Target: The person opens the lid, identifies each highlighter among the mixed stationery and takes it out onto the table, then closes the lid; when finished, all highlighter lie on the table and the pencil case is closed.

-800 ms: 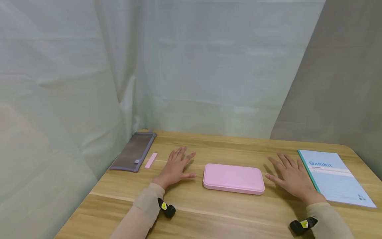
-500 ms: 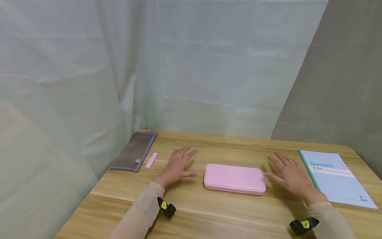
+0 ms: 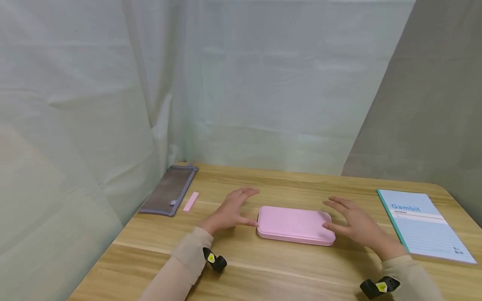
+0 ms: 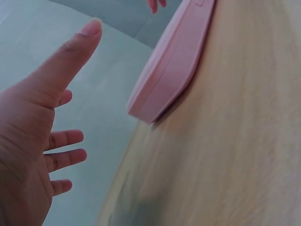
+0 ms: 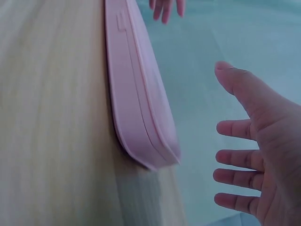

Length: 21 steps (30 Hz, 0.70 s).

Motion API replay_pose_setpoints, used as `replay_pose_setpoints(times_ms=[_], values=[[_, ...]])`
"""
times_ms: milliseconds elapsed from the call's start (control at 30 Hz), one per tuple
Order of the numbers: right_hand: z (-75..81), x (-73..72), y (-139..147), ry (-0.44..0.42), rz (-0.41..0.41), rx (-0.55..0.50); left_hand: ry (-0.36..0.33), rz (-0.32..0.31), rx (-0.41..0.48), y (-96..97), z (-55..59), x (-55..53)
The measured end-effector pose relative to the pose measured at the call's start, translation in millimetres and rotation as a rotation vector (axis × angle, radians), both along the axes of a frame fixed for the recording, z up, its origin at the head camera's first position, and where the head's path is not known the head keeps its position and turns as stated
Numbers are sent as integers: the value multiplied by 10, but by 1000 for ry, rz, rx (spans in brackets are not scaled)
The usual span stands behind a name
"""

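A flat pink case (image 3: 295, 225) with rounded corners lies closed on the wooden table, between the two hands. The left hand (image 3: 231, 211) hovers by the case's left end, thumb and fingers spread apart. In the left wrist view a gap shows between that thumb (image 4: 70, 59) and the pink case (image 4: 171, 66). Above the case's right end is the right hand (image 3: 354, 221), its thumb overlapping the corner in the head view. The right wrist view shows the right hand (image 5: 263, 141) apart from the case (image 5: 141, 94), fingers extended. Neither hand holds anything.
A grey-edged mesh pouch (image 3: 169, 190) lies at the table's left edge, with a small pink strip (image 3: 191, 201) beside it. On the right is a notebook (image 3: 425, 225) marked "Gambit". Pale curtains (image 3: 263, 83) hang behind the table (image 3: 278, 267).
Both hands have moved inward toward the pink case, the left one to the right and the right one to the left. The case, pouch, strip and notebook stay in place.
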State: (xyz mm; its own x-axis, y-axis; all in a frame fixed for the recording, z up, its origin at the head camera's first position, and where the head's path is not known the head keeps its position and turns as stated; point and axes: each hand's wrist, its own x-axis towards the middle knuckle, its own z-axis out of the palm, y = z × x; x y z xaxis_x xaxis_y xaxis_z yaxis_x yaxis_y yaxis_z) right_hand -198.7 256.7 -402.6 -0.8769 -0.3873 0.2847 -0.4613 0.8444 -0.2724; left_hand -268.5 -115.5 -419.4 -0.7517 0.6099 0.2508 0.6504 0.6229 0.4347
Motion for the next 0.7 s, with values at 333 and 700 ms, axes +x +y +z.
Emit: replay_pose_setpoints(times_ms=[333, 700], values=[[-86, 22, -251, 3, 92, -25, -50, -51, -85, 159, -61, 16], [-232, 3, -391, 87, 141, 16, -44, -92, -169, 258, -120, 43]])
